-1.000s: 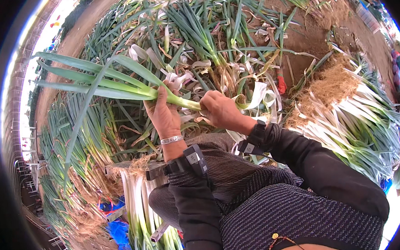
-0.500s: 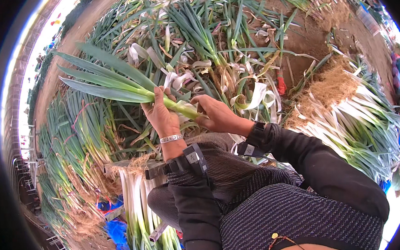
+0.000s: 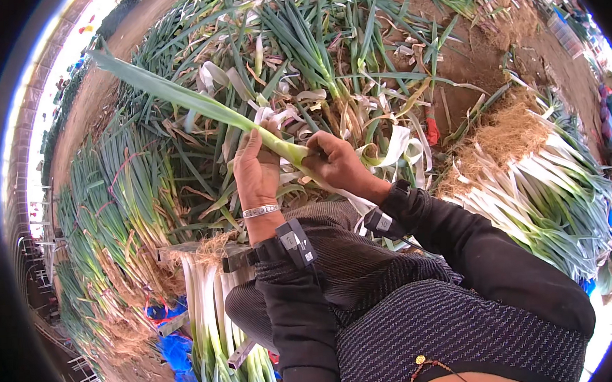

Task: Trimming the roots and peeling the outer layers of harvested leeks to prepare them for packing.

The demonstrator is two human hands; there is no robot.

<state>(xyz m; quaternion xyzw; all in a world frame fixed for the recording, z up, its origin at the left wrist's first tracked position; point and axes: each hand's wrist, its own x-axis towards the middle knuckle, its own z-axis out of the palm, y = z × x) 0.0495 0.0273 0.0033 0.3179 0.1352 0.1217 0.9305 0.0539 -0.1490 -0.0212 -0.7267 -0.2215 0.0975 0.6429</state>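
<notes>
A long green onion [image 3: 210, 108] slants across my lap, its green leaves pointing up and left. My left hand [image 3: 257, 169] is closed around its pale green stalk. Close beside it, my right hand [image 3: 341, 163] pinches the lower stalk near the palm, where a pale strip of skin hangs down toward my knee. The root end is hidden behind the right hand. Below my left forearm, several white-stalked green onions [image 3: 205, 308] stand gathered in a small metal frame [image 3: 235, 262].
Untrimmed green onions [image 3: 122, 212] lie in tied bundles at left. A heap of loose leaves and peeled skins [image 3: 274, 76] spreads ahead of me. At right is a pile of white-stalked green onions [image 3: 524, 174] with roots. Blue plastic [image 3: 176, 354] lies at lower left.
The onion's spread leaves have swung together into a narrower line and point higher. My left hand has shifted slightly right; my right hand has turned and moved right, with a pale strip now below it.
</notes>
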